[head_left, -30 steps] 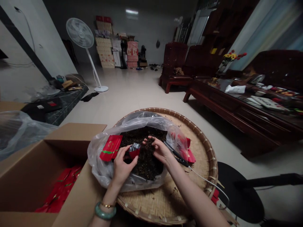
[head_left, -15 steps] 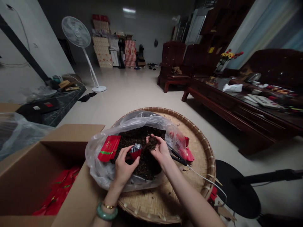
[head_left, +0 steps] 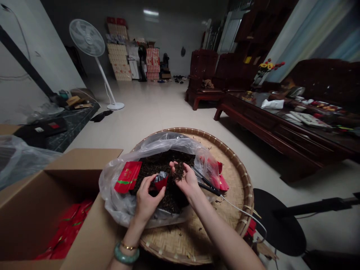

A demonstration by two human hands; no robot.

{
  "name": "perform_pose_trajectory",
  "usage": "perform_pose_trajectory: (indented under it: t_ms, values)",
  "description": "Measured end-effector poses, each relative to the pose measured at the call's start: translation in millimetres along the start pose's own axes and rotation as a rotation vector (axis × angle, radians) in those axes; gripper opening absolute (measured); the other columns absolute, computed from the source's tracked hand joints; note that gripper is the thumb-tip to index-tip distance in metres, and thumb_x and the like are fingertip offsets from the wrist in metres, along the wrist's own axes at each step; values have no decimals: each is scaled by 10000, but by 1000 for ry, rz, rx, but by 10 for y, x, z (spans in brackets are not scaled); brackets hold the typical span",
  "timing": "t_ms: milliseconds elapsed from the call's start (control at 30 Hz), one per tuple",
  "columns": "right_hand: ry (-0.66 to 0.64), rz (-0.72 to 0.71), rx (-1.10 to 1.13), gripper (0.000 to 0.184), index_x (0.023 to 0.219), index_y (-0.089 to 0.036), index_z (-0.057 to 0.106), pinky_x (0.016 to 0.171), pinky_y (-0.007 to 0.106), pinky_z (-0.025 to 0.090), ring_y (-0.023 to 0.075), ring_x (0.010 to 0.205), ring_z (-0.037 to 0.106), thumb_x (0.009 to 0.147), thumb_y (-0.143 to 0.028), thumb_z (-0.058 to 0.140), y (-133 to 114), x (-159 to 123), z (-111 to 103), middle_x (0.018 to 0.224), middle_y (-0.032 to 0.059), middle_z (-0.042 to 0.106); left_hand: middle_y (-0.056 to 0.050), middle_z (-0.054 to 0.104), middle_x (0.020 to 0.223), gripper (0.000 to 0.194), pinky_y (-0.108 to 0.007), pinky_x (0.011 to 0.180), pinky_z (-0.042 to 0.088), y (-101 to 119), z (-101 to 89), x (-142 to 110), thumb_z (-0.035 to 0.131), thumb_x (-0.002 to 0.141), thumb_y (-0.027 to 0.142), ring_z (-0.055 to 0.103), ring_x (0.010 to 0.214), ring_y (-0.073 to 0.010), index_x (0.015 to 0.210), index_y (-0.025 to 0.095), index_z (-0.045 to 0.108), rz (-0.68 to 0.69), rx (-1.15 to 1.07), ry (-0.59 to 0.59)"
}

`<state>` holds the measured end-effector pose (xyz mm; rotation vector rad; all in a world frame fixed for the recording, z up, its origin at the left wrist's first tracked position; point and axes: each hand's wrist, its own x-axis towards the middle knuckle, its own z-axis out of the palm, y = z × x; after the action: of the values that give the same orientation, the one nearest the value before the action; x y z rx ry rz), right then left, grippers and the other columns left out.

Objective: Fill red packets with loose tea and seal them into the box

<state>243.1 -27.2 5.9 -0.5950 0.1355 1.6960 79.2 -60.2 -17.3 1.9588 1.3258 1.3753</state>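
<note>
Between the thumb and fingers of my left hand (head_left: 148,198) is a small red foil packet (head_left: 161,181), its silver mouth spread apart and facing up. Just to its right, my right hand (head_left: 188,181) is cupped palm up around a heap of dark dried tea leaves (head_left: 179,171). Both hands are over a clear plastic bag (head_left: 115,204) filled with loose tea. On the tea at the bag's left lie several flat red packets (head_left: 128,177). A black hand-held sealer (head_left: 209,188) with a white cord rests at the right, partly behind my right wrist.
The bag stands on a round woven bamboo tray (head_left: 234,165). More red packets (head_left: 223,183) lie at its right. A cardboard box (head_left: 84,225) holding several red packets is at the left. A black round stand base (head_left: 281,225) is on the floor at the right.
The right hand with its tea leaves has shifted slightly left, nearer the packet. My left hand keeps its hold, and the whole view has turned a little.
</note>
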Motion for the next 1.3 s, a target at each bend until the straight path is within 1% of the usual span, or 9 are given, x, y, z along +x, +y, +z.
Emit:
perform_pose_trajectory:
  t_ms: [200, 433, 533, 633, 867, 1000, 1067, 1200, 1300]
  values:
    - [-31, -13, -60, 156, 784, -171, 628, 655, 293, 557, 161, 659, 685, 840, -233, 496, 11, 20, -31, 624, 16, 685, -71, 595, 1027, 354, -318, 720, 578, -1, 0, -1, 635, 764, 253, 609, 924, -203, 1104, 192, 560, 6, 14, -14]
    - [1, -87, -99, 150, 778, -162, 614, 628, 224, 559, 132, 685, 685, 855, -166, 485, -45, 30, 36, 729, 49, 711, -66, 604, 1015, 344, -333, 771, 562, 16, 11, 13, 638, 761, 259, 611, 929, -203, 1090, 189, 567, 9, 37, -15]
    - [21, -115, -85, 122, 815, -165, 615, 629, 217, 564, 127, 695, 679, 827, -120, 502, -59, 25, 32, 738, 45, 705, -72, 593, 1042, 380, -307, 710, 577, 28, 31, 1, 636, 760, 247, 610, 927, -200, 1124, 190, 546, -3, 20, -22]
    - [26, -127, -63, 147, 818, -163, 620, 623, 237, 566, 140, 699, 675, 827, -146, 475, -80, -29, 51, 737, 58, 699, -80, 580, 1067, 433, -286, 660, 585, 36, 53, -11, 638, 756, 225, 604, 928, -197, 1170, 192, 516, -1, 25, -31]
    - [-85, -281, -93, 284, 822, -181, 635, 729, 325, 553, 166, 732, 669, 870, -337, 403, -93, -297, 333, 788, 54, 700, -89, 579, 1070, 486, -310, 671, 591, 69, 119, 8, 639, 751, 217, 595, 950, -223, 1211, 213, 482, 61, 64, -82]
    - [-131, -380, -193, 280, 801, -197, 634, 790, 359, 531, 180, 753, 662, 840, -405, 450, -7, -353, 448, 770, 32, 684, -85, 579, 1066, 523, -298, 644, 594, 87, 148, 19, 641, 741, 216, 591, 954, -224, 1232, 221, 460, 52, 59, -87]
    - [-145, -433, -227, 263, 787, -200, 630, 816, 370, 517, 184, 773, 652, 823, -405, 468, 44, -352, 467, 760, 25, 672, -82, 577, 1064, 546, -296, 633, 596, 86, 159, 19, 649, 726, 208, 591, 956, -224, 1236, 222, 455, 35, 52, -91]
    - [-194, -532, -280, 198, 783, -194, 638, 866, 349, 480, 169, 805, 617, 784, -315, 481, 105, -362, 471, 784, 14, 652, -84, 578, 1067, 574, -300, 637, 598, 75, 176, 18, 657, 709, 196, 592, 953, -220, 1243, 216, 446, 7, 50, -101]
    - [-246, -527, -382, 189, 798, -193, 642, 875, 329, 450, 171, 816, 599, 732, -264, 479, 101, -380, 459, 811, 13, 645, -88, 578, 1071, 581, -307, 642, 603, 73, 183, 20, 658, 710, 201, 597, 950, -220, 1249, 216, 442, 0, 47, -96]
